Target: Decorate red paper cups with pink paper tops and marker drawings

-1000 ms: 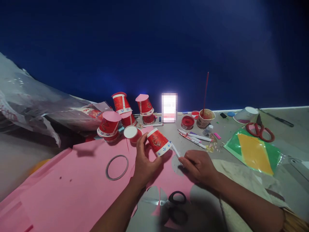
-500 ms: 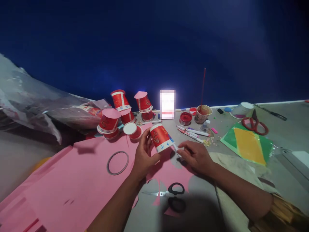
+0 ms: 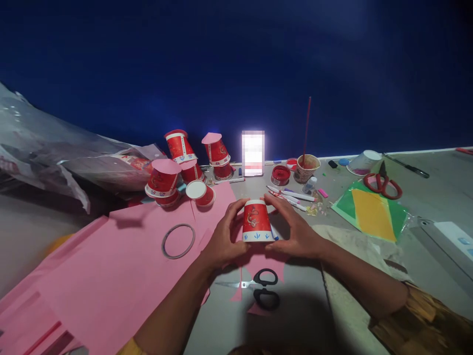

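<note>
Between my two hands is a red paper cup (image 3: pixel 256 220), upside down, with a gold figure and blue marks on its white rim. My left hand (image 3: pixel 228 231) grips its left side, thumb near the rim and fingers near the base. My right hand (image 3: pixel 291 228) holds the right side the same way. A blue-tipped marker (image 3: pixel 274 232) shows just behind the cup's right edge, partly hidden. Black-handled scissors (image 3: pixel 254 284) lie below the cup by pink paper scraps. A grey ring (image 3: pixel 178 241) rests on pink paper (image 3: pixel 121 266) at the left.
Stacked red cups (image 3: pixel 179 148) stand at the back left beside a plastic bag (image 3: pixel 84 158). A lit phone (image 3: pixel 253 154) leans at the back. Right of it are red paint (image 3: pixel 281 175), markers (image 3: pixel 291 194), a cup with a stick (image 3: pixel 306 170) and red-handled scissors (image 3: pixel 382 185).
The cup has turned more upright and moved slightly right and down. My right hand has come from the marker to the cup's right side. The view has shifted a little.
</note>
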Action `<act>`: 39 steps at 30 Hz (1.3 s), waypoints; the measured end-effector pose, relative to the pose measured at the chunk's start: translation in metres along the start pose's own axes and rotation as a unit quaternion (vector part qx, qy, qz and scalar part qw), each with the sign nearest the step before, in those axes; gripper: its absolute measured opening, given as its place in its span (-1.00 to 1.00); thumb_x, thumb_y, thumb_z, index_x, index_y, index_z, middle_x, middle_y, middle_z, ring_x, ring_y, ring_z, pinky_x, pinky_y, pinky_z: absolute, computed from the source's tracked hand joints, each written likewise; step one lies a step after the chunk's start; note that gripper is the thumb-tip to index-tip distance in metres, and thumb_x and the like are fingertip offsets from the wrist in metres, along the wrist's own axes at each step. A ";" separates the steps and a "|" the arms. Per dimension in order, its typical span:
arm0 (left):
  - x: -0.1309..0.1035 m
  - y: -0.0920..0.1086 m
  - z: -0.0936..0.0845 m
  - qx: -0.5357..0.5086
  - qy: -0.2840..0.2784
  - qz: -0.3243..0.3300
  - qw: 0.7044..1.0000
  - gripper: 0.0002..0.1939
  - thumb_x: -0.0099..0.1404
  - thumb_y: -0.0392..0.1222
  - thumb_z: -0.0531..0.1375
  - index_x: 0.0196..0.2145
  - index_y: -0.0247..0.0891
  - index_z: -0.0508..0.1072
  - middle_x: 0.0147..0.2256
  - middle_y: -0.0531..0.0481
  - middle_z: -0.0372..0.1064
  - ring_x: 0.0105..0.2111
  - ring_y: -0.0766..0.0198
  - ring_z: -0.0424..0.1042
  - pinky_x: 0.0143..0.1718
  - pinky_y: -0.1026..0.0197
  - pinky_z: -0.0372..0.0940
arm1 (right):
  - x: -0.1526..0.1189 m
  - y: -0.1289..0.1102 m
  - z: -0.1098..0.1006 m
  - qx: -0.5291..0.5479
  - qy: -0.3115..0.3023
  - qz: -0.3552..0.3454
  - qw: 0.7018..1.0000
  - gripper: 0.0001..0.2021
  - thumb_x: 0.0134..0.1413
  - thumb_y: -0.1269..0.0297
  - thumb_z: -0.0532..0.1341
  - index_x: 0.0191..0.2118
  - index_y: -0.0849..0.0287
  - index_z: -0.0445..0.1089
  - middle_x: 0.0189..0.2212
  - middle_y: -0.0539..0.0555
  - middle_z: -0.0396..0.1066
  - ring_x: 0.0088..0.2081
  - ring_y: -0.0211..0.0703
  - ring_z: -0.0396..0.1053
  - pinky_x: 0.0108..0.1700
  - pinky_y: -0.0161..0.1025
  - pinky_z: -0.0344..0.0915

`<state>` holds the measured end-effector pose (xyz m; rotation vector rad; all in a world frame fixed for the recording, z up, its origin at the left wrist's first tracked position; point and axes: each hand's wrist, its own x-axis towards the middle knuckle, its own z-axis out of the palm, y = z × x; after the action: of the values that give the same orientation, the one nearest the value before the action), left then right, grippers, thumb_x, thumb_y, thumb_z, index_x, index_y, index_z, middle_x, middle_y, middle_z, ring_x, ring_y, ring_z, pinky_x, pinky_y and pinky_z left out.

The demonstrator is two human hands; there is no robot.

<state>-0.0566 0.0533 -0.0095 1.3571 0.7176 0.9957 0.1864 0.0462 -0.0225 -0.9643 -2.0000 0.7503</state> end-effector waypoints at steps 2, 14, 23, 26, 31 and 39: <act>-0.001 0.001 -0.001 -0.010 -0.011 -0.007 1.000 -0.06 0.03 -0.22 0.46 0.35 -0.07 0.27 0.40 -0.20 0.18 0.39 -0.24 0.23 0.40 -0.22 0.20 | 0.000 -0.001 -0.002 0.000 0.001 0.010 1.000 0.06 -0.02 -0.09 0.54 0.52 -0.06 0.07 0.43 0.28 0.22 0.41 0.34 0.21 0.35 0.26 0.29; 0.001 0.003 -0.003 -0.085 0.015 -0.050 0.995 0.06 -0.07 -0.14 0.58 0.35 -0.12 0.29 0.36 -0.26 0.30 0.36 -0.29 0.31 0.32 -0.24 0.32 | 0.000 -0.005 0.003 0.242 0.065 0.133 0.959 0.08 -0.22 -0.12 0.62 0.45 -0.13 0.23 0.45 0.18 0.25 0.37 0.24 0.30 0.30 0.13 0.32; 0.006 -0.002 -0.013 0.238 0.211 0.074 0.945 -0.09 0.11 -0.22 0.43 0.37 0.01 0.22 0.34 -0.17 0.19 0.36 -0.14 0.25 0.33 -0.30 0.28 | 0.016 -0.001 -0.003 0.226 0.242 0.262 0.907 -0.64 0.05 -0.09 0.41 -0.29 0.13 0.53 -0.45 0.04 0.56 -0.52 -0.26 0.29 -0.46 -0.27 0.27; 0.003 -0.003 -0.011 0.309 0.191 0.097 0.927 -0.05 0.10 -0.29 0.39 0.39 0.08 0.19 0.30 -0.14 0.09 0.37 -0.13 0.20 0.34 -0.30 0.28 | 0.012 0.000 0.002 0.142 0.192 0.252 0.938 -0.71 0.12 -0.02 0.36 -0.26 0.12 0.54 -0.40 0.06 0.58 -0.48 -0.19 0.37 -0.40 -0.20 0.35; -0.002 0.004 -0.008 0.350 0.142 0.099 0.921 0.00 0.10 -0.29 0.38 0.42 0.10 0.13 0.22 -0.12 0.00 0.34 -0.15 0.18 0.33 -0.31 0.30 | 0.004 -0.001 0.005 -0.036 0.060 0.114 0.991 -0.25 0.01 0.16 0.47 0.34 0.05 0.32 0.27 0.26 0.43 0.19 0.25 0.45 0.14 0.20 0.47; -0.008 0.013 0.006 0.413 -0.015 0.120 0.903 0.05 0.13 -0.22 0.44 0.48 0.04 0.06 0.21 -0.18 0.05 0.31 -0.16 0.21 0.33 -0.28 0.30 | 0.002 -0.012 0.001 -0.116 -0.033 -0.074 0.990 0.11 0.13 0.29 0.40 0.60 -0.02 -0.30 0.49 0.30 0.09 0.50 0.32 0.06 0.49 0.36 0.06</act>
<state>-0.0565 0.0427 0.0030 2.2370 1.0267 0.8819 0.1804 0.0417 -0.0131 -0.9201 -2.2256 0.4807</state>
